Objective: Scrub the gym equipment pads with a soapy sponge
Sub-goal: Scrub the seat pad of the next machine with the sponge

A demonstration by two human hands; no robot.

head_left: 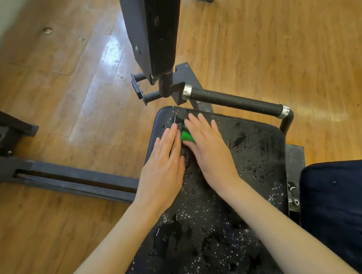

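A black seat pad (258, 153) fills the lower middle of the view, wet and speckled with white soap foam. Both my hands lie flat on its far left part. My right hand (208, 148) presses down on a green sponge (186, 136), of which only a small piece shows beside the thumb. My left hand (165, 169) rests palm down next to it, fingers together and touching the pad at the sponge's left edge. A second upright black pad (159, 27) rises beyond the seat.
A black foam-covered handle bar (237, 101) with chrome ends runs along the seat's far edge. A dark steel frame rail (73, 180) crosses the wooden floor (276, 48) at the left. A dark blue cushion (339, 212) sits at the right.
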